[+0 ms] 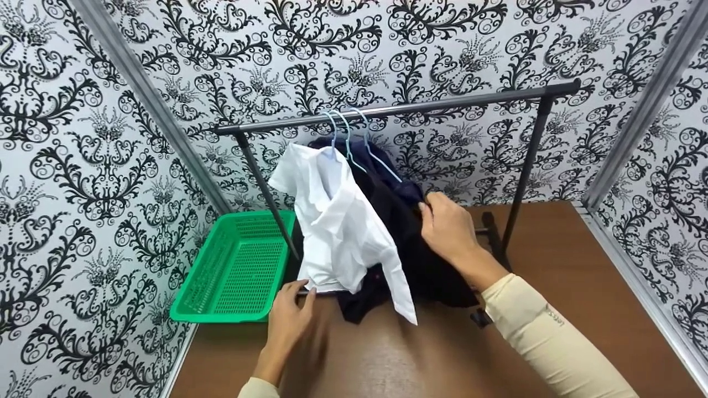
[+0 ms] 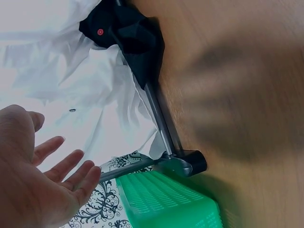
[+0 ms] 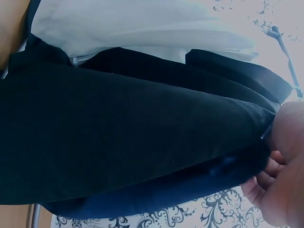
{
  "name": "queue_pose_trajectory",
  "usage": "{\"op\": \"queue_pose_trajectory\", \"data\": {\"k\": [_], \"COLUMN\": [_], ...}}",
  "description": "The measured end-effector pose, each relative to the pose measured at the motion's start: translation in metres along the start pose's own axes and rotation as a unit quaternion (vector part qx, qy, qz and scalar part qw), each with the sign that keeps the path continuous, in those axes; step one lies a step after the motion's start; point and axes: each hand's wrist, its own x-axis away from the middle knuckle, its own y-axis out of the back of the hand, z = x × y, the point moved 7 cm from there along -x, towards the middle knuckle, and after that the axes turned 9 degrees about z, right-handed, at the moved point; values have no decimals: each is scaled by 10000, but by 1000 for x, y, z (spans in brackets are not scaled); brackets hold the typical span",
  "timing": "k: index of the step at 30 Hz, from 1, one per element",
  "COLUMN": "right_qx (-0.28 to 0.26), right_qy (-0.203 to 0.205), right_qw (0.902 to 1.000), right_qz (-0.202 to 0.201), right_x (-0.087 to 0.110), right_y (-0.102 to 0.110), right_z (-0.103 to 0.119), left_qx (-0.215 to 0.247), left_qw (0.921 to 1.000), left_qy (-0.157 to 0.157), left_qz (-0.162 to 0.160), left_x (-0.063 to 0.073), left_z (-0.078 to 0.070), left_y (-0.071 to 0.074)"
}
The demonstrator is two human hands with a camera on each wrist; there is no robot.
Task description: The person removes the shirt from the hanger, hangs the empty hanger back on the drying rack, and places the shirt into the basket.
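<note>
1. Has the left hand point(image 1: 290, 315) released, with fingers apart and loosely bent, just beside the lower hem of a white collared fabric shirt point(image 1: 343, 237); cannot tell from these views whether touching the cloth.
2. Grips with the right hand point(image 1: 451, 226), fingers curled at the shoulder edge of a navy-blue fabric garment point(image 1: 409, 192); cannot tell whether also pinching the black fabric garment point(image 1: 415, 254) right against it.
3. On both forearms, cream-coloured long sleeves point(image 1: 547, 326).
4. Between the hands, at the front of the row: the white shirt, hung askew, with one shoulder higher and one sleeve drooping low on the right.
5. Behind the white shirt, the black garment, then the navy-blue one at the back.
6. Below the white hem, a black cloth flap with a round red button point(image 2: 100, 32).
7. Above, light-blue slim hangers point(image 1: 383, 164), hooked close together left of centre on the rail of a dark grey metal clothes rack point(image 1: 459, 103).
8. Near the rack's left post, a green perforated plastic basket point(image 1: 238, 319).
9. Beneath, a brown wood-look worktop point(image 1: 553, 265).
10. Behind and at both sides, white walls with black scrollwork point(image 1: 442, 33).
</note>
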Motion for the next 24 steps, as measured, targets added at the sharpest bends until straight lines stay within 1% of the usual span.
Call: {"op": "queue_pose_trajectory", "data": {"k": [6, 11, 15, 18, 20, 24], "right_qx": [-108, -163, -201, -205, -150, 14], "right_qy": [-9, -9, -19, -33, -13, 75], "right_qw": [9999, 9990, 9975, 9968, 9964, 9952], "right_qz": [-87, -404, -675, -777, -836, -972], "right_x": [3, 7, 10, 11, 11, 11], "right_y": [4, 17, 27, 33, 38, 47], "right_z": [-9, -16, -22, -26, -28, -33], "left_qx": [-56, -62, -46, -58, -73, -75], "left_qw": [9999, 9998, 9998, 9998, 9997, 9992], "left_qy": [-113, -174, -175, -157, -184, -340], "left_qz": [46, 91, 80, 90, 118, 182], "left_x": [2, 6, 6, 7, 6, 2], "left_z": [-3, -4, -2, -2, -5, -14], "left_y": [-1, -1, 1, 2, 2, 0]}}
